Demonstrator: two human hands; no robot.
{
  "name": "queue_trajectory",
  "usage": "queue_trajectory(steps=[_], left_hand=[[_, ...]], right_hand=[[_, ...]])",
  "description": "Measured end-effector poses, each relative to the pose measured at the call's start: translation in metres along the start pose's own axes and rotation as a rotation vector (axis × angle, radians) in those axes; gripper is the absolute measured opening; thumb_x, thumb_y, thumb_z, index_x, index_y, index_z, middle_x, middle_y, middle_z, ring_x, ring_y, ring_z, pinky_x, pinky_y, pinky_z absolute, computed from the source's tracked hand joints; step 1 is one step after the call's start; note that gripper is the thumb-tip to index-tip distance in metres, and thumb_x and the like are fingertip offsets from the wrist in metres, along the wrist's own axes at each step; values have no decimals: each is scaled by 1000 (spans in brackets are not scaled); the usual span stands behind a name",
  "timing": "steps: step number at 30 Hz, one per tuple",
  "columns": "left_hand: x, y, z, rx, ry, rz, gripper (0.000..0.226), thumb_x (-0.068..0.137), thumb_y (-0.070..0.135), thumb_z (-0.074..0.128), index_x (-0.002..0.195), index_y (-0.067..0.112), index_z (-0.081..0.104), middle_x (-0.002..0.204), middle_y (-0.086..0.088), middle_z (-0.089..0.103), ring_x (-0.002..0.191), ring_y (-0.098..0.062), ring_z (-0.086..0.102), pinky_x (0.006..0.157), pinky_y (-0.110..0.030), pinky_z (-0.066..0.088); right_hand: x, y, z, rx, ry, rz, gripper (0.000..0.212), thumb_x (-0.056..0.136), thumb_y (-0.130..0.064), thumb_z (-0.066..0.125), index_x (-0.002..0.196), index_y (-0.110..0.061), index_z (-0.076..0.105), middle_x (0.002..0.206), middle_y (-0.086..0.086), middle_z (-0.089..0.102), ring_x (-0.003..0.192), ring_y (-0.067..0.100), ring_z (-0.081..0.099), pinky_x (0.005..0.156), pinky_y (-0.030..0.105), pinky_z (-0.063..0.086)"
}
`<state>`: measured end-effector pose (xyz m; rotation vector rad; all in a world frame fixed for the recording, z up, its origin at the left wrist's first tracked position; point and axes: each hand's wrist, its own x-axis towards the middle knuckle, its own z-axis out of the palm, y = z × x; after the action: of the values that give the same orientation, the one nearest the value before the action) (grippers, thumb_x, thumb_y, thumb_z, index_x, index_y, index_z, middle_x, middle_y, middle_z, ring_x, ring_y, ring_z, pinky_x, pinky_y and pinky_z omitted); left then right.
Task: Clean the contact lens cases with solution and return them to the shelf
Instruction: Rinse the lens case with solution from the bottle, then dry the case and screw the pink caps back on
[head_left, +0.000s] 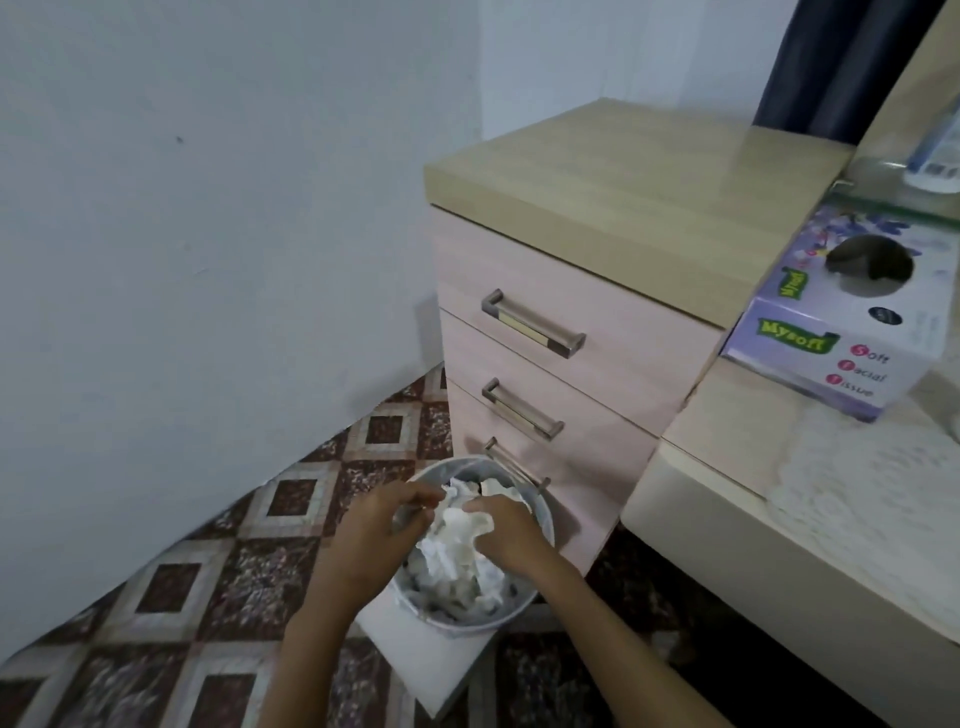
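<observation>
Both my hands are over a small round waste bin (511, 616) on the floor, which is filled with crumpled white tissue (452, 551). My left hand (382, 525) has curled fingers that pinch something small at the tissue's left edge; what it is I cannot tell. My right hand (506, 530) grips a wad of the white tissue from the right. No contact lens case is plainly visible. A solution bottle (935, 150) stands at the far right edge on a glass shelf, only partly in view.
A pink three-drawer cabinet (561, 332) with metal handles stands just behind the bin. A purple tissue box (852, 332) sits on a beige dresser top (810, 499) at right. The tiled floor (218, 582) and a white wall (208, 234) are at left.
</observation>
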<state>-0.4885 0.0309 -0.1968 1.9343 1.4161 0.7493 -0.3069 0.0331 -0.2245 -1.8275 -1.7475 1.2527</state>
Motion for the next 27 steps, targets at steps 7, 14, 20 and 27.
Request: queue_trajectory(steps=[7, 14, 20, 27], left_hand=[[9, 16, 6, 11, 20, 72, 23, 85, 6, 67, 100, 23, 71, 93, 24, 63, 92, 16, 56, 73, -3, 41], [21, 65, 11, -28, 38, 180, 20, 87, 14, 66, 99, 30, 70, 98, 21, 67, 93, 6, 60, 78, -5, 42], [26, 129, 14, -87, 75, 318, 20, 88, 17, 66, 98, 35, 69, 97, 24, 67, 91, 1, 62, 76, -9, 44], [26, 224, 37, -184, 11, 519, 18, 87, 22, 59, 100, 25, 71, 99, 17, 69, 96, -9, 64, 81, -31, 52]], right_hand=[[-26, -24, -41, 180, 150, -103, 35, 81, -4, 63, 113, -18, 66, 105, -11, 60, 95, 6, 55, 72, 7, 41], [-81, -60, -103, 266, 295, -271, 22, 84, -12, 62, 101, -24, 68, 106, -9, 65, 92, 0, 60, 73, 5, 44], [-137, -65, -156, 296, 394, -383, 20, 84, -7, 64, 95, -21, 70, 102, -7, 68, 90, 1, 61, 79, 7, 43], [-208, -28, -215, 349, 565, -381, 20, 83, -3, 65, 90, -21, 73, 94, -7, 72, 85, 8, 64, 76, 14, 48]])
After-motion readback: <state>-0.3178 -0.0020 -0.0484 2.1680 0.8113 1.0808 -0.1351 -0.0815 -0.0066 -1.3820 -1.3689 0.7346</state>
